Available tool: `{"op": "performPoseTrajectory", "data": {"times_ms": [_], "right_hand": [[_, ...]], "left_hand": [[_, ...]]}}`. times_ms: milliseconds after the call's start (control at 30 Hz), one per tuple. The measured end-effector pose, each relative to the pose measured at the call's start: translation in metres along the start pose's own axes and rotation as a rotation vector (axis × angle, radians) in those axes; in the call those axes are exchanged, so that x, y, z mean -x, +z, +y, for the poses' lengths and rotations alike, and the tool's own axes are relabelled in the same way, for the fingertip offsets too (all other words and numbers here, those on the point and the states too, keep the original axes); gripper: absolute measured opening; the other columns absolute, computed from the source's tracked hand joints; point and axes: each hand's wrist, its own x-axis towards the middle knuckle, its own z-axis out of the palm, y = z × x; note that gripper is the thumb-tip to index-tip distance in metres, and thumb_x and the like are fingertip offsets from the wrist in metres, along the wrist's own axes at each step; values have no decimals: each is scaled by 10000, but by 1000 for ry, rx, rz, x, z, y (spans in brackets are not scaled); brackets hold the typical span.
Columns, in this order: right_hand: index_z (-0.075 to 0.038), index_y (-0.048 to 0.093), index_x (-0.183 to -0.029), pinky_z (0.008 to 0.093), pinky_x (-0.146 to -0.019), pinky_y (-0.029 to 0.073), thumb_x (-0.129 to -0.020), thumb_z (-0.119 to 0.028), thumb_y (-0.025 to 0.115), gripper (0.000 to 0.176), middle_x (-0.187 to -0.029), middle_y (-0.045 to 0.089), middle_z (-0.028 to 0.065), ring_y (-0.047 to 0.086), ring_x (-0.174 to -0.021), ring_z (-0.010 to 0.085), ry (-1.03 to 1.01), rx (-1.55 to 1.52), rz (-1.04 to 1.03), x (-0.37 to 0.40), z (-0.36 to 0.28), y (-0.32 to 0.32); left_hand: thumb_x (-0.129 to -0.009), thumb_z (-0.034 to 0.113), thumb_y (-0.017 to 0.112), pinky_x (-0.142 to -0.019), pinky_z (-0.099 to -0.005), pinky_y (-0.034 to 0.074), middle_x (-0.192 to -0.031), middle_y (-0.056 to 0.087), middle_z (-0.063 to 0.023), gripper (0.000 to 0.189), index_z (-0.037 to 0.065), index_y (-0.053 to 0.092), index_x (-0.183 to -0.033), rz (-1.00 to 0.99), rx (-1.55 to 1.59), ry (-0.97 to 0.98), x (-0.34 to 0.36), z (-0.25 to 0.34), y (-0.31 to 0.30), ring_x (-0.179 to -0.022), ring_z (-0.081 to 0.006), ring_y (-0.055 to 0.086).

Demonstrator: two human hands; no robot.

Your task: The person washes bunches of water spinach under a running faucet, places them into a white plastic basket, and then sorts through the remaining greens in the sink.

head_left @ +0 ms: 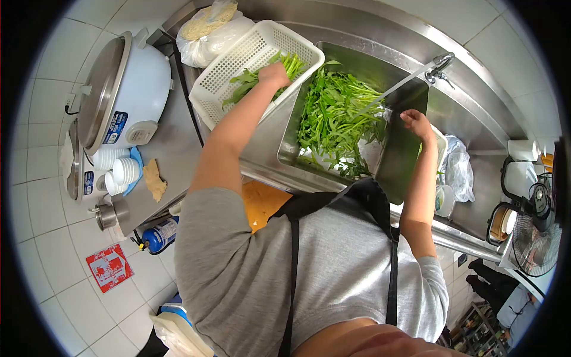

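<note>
My left hand [273, 75] is closed around a bunch of leafy green vegetables [291, 63] inside a white perforated plastic basket [221, 72]. Leaves stick out on both sides of the fist. My right hand [417, 124] hovers by the right wall of the steel sink [410, 98], its fingers curled in with nothing visible in them. A large heap of long-stemmed leafy greens [336, 113] fills much of the sink basin. Water runs from the tap [440, 66] in a slanting stream onto the heap.
Behind the basket sits a plastic bag with pale contents [208, 30]. A big rice cooker [140, 89] and stacked white bowls [125, 171] stand on the left counter. Right of the sink lie a clear plastic bag [457, 169] and a fan [538, 238]. Another person [514, 303] is at lower right.
</note>
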Motion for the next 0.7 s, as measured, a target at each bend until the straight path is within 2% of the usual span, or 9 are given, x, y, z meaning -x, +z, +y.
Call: {"op": "performPoseTrajectory", "data": {"times_ms": [67, 200, 233, 300, 333, 433, 500, 600, 700], "right_hand": [[-26, 583, -847, 242, -578, 414, -776, -254, 623, 242, -720, 567, 17, 484, -609, 101, 20, 7, -8, -4, 1, 2], [-36, 581, -850, 245, -583, 415, -784, -241, 614, 218, -736, 565, 5, 480, -624, 99, 36, -38, -14, -5, -2, 5], [-36, 581, -850, 245, -583, 415, -784, -241, 614, 218, -736, 565, 5, 480, -624, 99, 38, -39, -15, -5, 2, 3], [-51, 581, -861, 248, -580, 409, -786, -268, 609, 231, -739, 563, -6, 481, -619, 102, 21, -102, -1, -6, 13, -1], [-51, 581, -861, 248, -580, 409, -786, -268, 609, 231, -739, 563, -6, 481, -619, 102, 27, -108, -4, -6, 18, -3], [-67, 580, -884, 248, -572, 402, -784, -306, 606, 260, -755, 567, -13, 491, -626, 104, 86, -134, 28, -5, 28, -6], [-82, 577, -905, 239, -558, 389, -782, -329, 605, 277, -765, 568, -21, 497, -629, 98, 96, -136, 22, -5, 29, -6], [-87, 576, -908, 236, -551, 382, -782, -328, 606, 274, -765, 568, -26, 498, -631, 95, 65, -130, 4, -6, 32, -1], [-86, 575, -906, 233, -550, 384, -781, -333, 605, 278, -767, 568, -25, 500, -631, 95, 77, -146, -5, -8, 36, 0]], "left_hand": [[-644, 278, 686, -778, -343, 469, -1005, 592, -141, 510, 47, 517, -1066, 40, -53, 44, 8, 2, -3, -921, -262, 583], [-675, 155, 628, -715, -359, 486, -918, 606, -155, 362, 38, 505, -995, 140, -129, 137, 27, 1, -14, -864, -252, 601], [-675, 155, 628, -715, -359, 486, -918, 606, -155, 362, 38, 505, -995, 138, -130, 137, 33, 0, -25, -864, -252, 601], [-667, 147, 629, -689, -363, 490, -871, 607, -147, 336, 42, 488, -953, 142, -263, 291, 41, -5, -47, -813, -258, 606], [-628, 197, 653, -719, -391, 474, -811, 601, -144, 450, 42, 436, -991, 126, -329, 321, 40, -9, -60, -802, -279, 596], [-633, 180, 652, -714, -383, 462, -795, 601, -132, 427, 43, 430, -971, 214, -400, 456, 46, -22, -101, -760, -276, 592], [-627, 124, 634, -731, -356, 430, -744, 588, -104, 386, 55, 433, -949, 373, -507, 709, 45, -29, -123, -725, -262, 580], [-636, 62, 582, -754, -334, 397, -705, 567, -85, 332, 70, 435, -934, 483, -727, 831, 30, -32, -139, -715, -244, 570], [-655, 12, 523, -760, -325, 387, -683, 547, -70, 297, 85, 437, -931, 428, -779, 916, 16, -29, -131, -729, -228, 565]]}}
